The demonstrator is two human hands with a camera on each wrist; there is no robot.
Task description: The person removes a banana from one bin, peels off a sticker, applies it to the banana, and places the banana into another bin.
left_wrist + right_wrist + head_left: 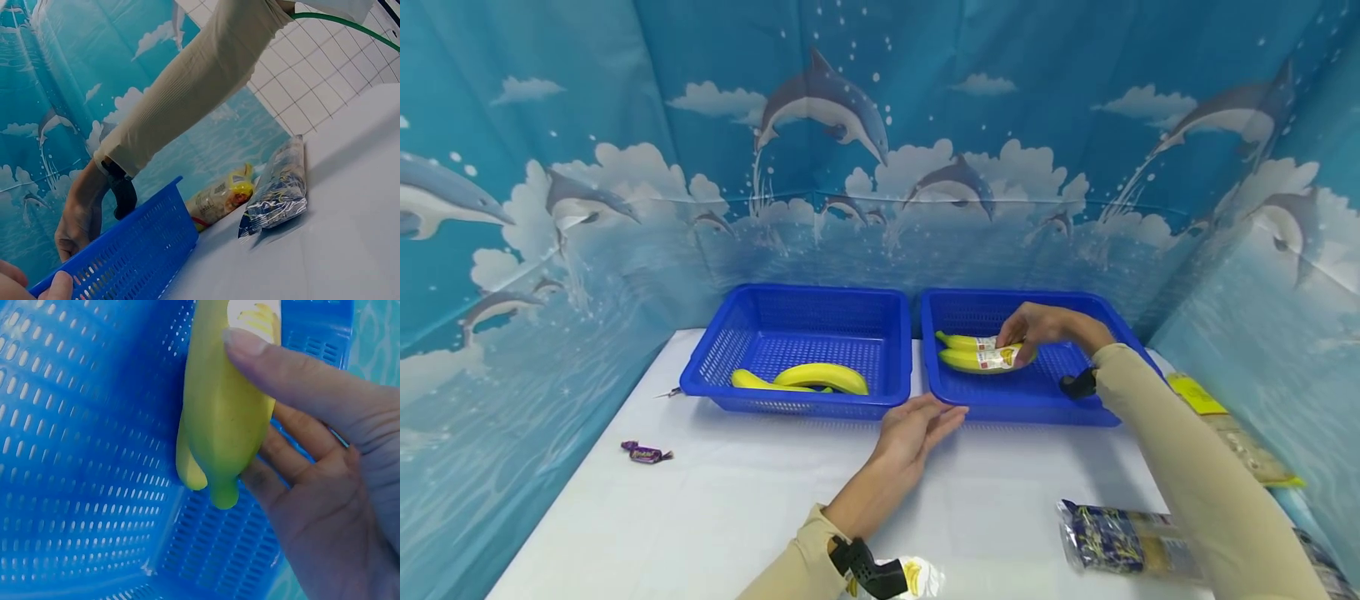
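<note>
My right hand (pixel 1037 329) reaches into the right blue basket (pixel 1045 414) and grips a pair of yellow bananas (pixel 973 360) with white printed labels. In the right wrist view, the thumb presses the label of the nearer banana (pixel 228 412), and the other fingers lie behind it. A second banana (pixel 190 465) shows beside it. My left hand (pixel 910 437) touches the front left corner of that basket, fingers extended along its wall. In the left wrist view, a fingertip (pixel 59 286) rests on the outer wall just below the rim.
The left blue basket (pixel 820 407) contains two bananas (pixel 820 377). A purple wrapped candy (pixel 646 453) lies front left. On the right are a dark-printed packet (pixel 1105 537) and a yellow-ended bag (pixel 1240 433). A banana-printed wrapper (pixel 917 575) is partly behind my left wrist. A dolphin-print curtain (pixel 880 242) encloses the table.
</note>
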